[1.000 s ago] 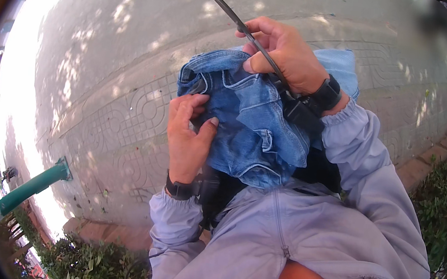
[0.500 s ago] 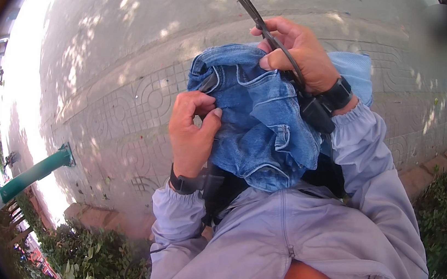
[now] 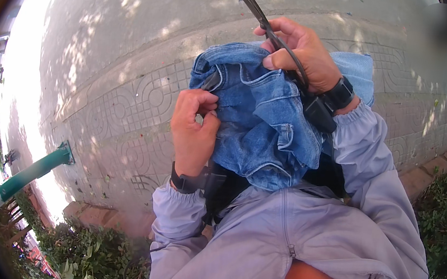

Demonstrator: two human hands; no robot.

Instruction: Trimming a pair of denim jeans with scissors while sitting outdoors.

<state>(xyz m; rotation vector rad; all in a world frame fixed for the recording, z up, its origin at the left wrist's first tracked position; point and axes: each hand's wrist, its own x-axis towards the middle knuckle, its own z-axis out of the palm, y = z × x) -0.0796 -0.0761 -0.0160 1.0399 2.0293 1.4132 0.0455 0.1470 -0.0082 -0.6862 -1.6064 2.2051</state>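
Note:
A blue denim garment (image 3: 262, 113) lies bunched across my lap, its waistband-like upper edge and several seams showing. My left hand (image 3: 194, 128) pinches its left edge between thumb and fingertips, beside a small greyish patch of cloth. Over the upper right side, my right hand (image 3: 299, 52) has the dark scissors (image 3: 252, 5) in its grip, a handle loop round the hand and the blades pointing up and left, away from the cloth. The right thumb rests against the denim's top edge. Paler blue denim (image 3: 355, 72) shows behind the right wrist.
Patterned paving (image 3: 134, 96) dappled with sunlight stretches ahead. To the left stands a green and white pole (image 3: 32, 175). Leafy bushes (image 3: 89, 251) and a brick kerb (image 3: 98, 219) lie close on the left, with more bushes (image 3: 437, 219) on the right.
Almost nothing differs. Both hands, the scissors and the denim sit very slightly further right in view, and the grips look the same.

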